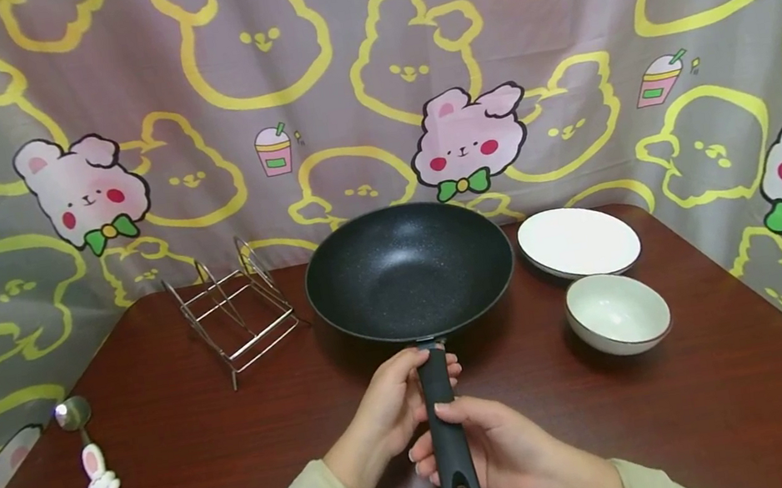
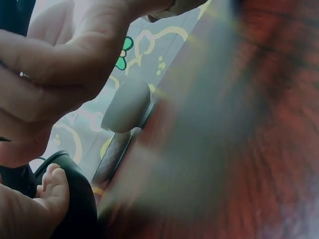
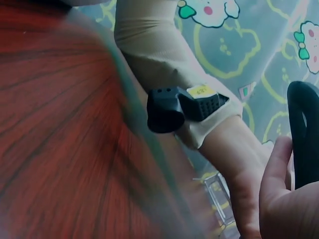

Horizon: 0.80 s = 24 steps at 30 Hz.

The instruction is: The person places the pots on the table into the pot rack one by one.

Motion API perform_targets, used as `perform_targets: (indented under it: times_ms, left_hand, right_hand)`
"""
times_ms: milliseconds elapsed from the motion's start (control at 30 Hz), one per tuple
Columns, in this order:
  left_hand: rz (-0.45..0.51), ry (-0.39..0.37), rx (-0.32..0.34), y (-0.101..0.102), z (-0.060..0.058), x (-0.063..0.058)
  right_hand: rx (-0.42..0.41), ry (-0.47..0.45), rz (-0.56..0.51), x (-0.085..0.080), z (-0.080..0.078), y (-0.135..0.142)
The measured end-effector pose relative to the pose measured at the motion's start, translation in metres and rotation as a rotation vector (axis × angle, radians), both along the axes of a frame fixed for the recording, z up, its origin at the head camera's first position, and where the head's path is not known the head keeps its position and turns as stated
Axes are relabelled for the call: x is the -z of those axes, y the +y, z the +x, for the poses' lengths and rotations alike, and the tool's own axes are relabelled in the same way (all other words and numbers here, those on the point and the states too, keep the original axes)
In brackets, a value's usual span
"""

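while the left hand (image 1: pixel 390 400) is gripping the handle (image 1: pixel 451 447) close to the pan (image 1: pixel 411 275), the right hand (image 1: pixel 504 451) is holding it nearer its free end; just beyond both hands, the pan is facing upward, its long axis running forward, the handle pointing back between them.

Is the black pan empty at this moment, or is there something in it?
Empty: the head view looks down into the pan, and its dark inside shows bare right up to the rim.
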State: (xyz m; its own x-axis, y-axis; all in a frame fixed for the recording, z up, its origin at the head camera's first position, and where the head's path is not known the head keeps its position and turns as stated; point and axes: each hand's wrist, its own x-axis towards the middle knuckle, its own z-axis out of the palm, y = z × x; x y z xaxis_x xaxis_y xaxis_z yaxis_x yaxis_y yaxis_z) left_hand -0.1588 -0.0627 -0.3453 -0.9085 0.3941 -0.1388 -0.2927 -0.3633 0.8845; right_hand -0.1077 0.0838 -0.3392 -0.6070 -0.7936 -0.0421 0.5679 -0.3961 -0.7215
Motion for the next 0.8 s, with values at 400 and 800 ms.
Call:
perform_targets:
  times_ms: [400, 800]
  left_hand:
    - [0.027, -0.016, -0.074, 0.0097, 0.0032, -0.0057]
    - [0.017, 0.041, -0.074, 0.0074, 0.0019, 0.0023]
  right_hand:
    - [0.08, -0.008, 0.012, -0.0052, 0.0055, -0.0053]
    - [0.173, 0.038, 0.105, -0.0063, 0.0083, -0.0094]
